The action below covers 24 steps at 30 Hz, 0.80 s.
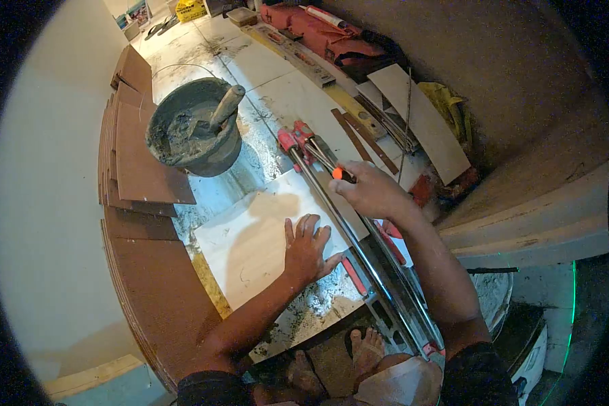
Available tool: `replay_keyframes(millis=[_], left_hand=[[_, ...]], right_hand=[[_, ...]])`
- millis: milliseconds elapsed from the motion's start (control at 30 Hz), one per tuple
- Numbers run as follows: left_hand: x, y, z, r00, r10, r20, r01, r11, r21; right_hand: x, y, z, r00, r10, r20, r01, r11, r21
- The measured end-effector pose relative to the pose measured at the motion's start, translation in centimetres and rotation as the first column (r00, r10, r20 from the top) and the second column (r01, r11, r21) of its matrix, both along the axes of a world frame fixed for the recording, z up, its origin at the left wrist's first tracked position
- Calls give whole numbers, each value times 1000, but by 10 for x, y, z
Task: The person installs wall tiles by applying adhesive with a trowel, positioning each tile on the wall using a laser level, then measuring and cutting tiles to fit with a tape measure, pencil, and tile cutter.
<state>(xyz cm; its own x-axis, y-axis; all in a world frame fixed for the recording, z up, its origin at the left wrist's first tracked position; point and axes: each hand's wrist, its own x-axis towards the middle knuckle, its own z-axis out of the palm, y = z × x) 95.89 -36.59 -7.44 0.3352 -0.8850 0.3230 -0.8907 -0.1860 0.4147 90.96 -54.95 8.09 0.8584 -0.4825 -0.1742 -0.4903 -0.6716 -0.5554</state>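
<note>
A pale tile (240, 254) lies partly under the chrome rails of a manual tile cutter (367, 265). My left hand (307, 250) rests flat on this tile with its fingers spread, left of the rails. Above the rails, my right hand (375, 193) is wrapped round the tile cutter's handle (342, 175), whose orange end shows beside the thumb. Red fittings (295, 137) mark the cutter's far end. The scoring wheel cannot be made out.
A black bucket (216, 162) of wet mortar holds a trowel (227, 108). Brown tiles (152, 298) are stacked along the left wall. A spirit level (294, 54), metal strips (369, 142) and a tile offcut (423, 122) lie at the right. My feet (367, 348) are close to the cutter.
</note>
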Motion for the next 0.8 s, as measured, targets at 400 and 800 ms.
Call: replay_keyframes(millis=[400, 800], left_hand=[[1, -3, 0, 1000, -3, 15, 3, 1000, 4], [-1, 0, -3, 999, -7, 33, 9, 999, -36]], right_hand=[[-25, -10, -75, 993, -116, -22, 109, 828, 550], [-25, -14, -83, 984, -163, -72, 174, 784, 596]])
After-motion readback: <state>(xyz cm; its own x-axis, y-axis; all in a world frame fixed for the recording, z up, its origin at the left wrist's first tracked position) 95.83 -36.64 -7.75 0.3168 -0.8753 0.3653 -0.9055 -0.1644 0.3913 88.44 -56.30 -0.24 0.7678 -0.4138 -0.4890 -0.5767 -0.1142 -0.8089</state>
